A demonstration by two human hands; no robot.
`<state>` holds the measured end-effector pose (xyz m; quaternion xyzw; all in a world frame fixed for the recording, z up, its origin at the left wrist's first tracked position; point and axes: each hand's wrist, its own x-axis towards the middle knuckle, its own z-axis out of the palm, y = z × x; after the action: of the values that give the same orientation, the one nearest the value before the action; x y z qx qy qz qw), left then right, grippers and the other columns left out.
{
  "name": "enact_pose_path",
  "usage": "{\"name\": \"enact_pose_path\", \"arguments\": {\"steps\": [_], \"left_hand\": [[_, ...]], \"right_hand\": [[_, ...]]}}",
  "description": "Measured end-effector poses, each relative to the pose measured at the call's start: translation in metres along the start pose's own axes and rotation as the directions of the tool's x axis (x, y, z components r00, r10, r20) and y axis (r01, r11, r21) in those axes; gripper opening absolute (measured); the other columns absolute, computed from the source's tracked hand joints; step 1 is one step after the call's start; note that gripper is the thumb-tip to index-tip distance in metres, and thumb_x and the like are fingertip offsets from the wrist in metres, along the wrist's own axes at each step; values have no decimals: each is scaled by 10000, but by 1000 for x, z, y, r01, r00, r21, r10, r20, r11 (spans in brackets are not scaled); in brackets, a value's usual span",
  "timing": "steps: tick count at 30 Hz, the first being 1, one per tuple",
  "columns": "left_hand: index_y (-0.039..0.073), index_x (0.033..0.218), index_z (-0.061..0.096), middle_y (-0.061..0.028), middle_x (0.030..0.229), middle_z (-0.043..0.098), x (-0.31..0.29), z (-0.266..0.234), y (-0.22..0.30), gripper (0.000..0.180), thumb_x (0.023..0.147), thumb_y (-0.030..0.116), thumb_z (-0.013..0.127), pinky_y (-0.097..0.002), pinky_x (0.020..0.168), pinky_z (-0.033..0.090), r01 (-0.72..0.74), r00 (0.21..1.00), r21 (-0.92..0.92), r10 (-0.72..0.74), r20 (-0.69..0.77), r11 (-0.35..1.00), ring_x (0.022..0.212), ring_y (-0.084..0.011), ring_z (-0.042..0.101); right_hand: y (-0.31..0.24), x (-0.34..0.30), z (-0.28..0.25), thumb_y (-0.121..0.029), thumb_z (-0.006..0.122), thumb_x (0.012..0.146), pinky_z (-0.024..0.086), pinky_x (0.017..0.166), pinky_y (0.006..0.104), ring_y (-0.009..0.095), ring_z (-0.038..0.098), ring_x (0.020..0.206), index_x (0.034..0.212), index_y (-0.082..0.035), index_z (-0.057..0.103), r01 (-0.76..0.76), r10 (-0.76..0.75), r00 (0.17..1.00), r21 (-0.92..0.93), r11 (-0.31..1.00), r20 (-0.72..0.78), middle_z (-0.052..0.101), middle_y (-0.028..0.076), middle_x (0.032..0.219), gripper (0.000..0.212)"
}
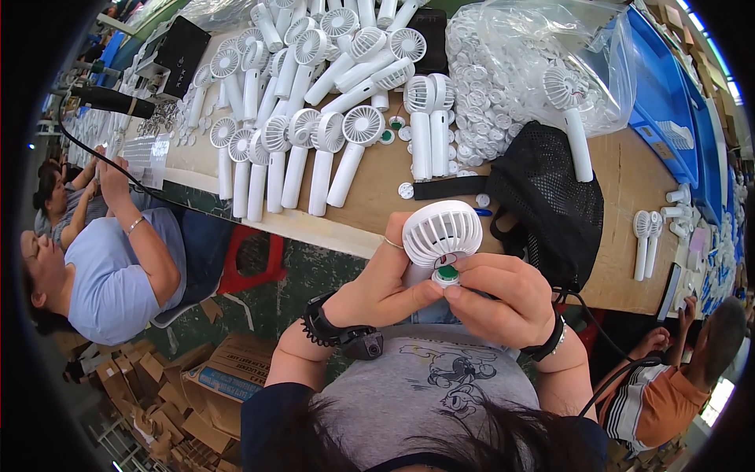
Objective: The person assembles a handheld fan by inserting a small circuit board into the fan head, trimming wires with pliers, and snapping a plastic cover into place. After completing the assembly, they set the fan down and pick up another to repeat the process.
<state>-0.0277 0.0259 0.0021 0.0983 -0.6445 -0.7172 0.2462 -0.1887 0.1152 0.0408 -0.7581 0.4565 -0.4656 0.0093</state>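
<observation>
My left hand is wrapped round a white handheld fan, whose slotted round head faces up toward me. Close below the head, my right hand pinches a small white round cap with a green circuit board on it. Thin reddish wires show between the fan and the board. My left thumb also touches the cap's edge. Most of the fan's handle is hidden behind my fingers. Both hands are near my chest, in front of the table's edge.
White handheld fans lie in rows and a pile on the table. Small white round parts spill from a clear plastic bag. A black mesh bag lies to the right, near a blue tray. Co-workers sit on both sides.
</observation>
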Motion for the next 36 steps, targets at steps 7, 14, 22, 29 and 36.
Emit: {"name": "enact_pose_path", "arguments": {"steps": [7, 14, 22, 29, 36], "left_hand": [[10, 1349, 167, -95, 1257, 391, -1, 0, 1, 686, 877, 295, 575, -307, 977, 325, 31, 999, -31, -31, -17, 999, 1152, -156, 409], [14, 1303, 218, -129, 1252, 413, 0, 1, 0, 593, 878, 211, 582, -331, 984, 323, 13, 1000, -75, -14, -21, 997, 1157, -167, 408], [8, 1345, 172, -102, 1257, 400, -1, 0, -1, 658, 883, 264, 564, -311, 984, 326, 31, 1000, -61, -31, -4, 998, 1158, -157, 414], [13, 1327, 199, -102, 1236, 413, -2, 0, -4, 624, 878, 232, 573, -310, 971, 337, 8, 1000, -32, -8, 6, 999, 1141, -152, 428], [22, 1276, 241, -117, 1203, 447, -1, 1, 0, 543, 875, 157, 583, -323, 951, 351, 18, 1000, -28, -19, -9, 999, 1103, -158, 445]], "right_hand": [[-1, 0, 0, 67, 724, 613, 544, 653, 294, 247, 635, 809, 927, -44, 597, 6, -6, 1000, -34, 999, -6, 550, 74, 921, 356], [1, 0, 1, 61, 728, 617, 545, 657, 299, 249, 635, 821, 923, -46, 604, 1, -1, 1000, 0, 1000, 14, 551, 75, 922, 347], [2, -1, -4, 36, 752, 603, 516, 624, 284, 219, 607, 803, 909, -83, 629, 4, -6, 1000, -77, 997, -22, 566, 59, 945, 351], [1, -1, -2, 29, 761, 600, 481, 583, 269, 198, 583, 744, 893, -94, 639, -79, 77, 996, -23, 997, -48, 584, 44, 910, 340], [-2, 4, -4, 55, 742, 623, 478, 577, 268, 194, 580, 687, 887, -71, 636, -177, 181, 983, 87, 980, -38, 600, 65, 846, 311]]}}
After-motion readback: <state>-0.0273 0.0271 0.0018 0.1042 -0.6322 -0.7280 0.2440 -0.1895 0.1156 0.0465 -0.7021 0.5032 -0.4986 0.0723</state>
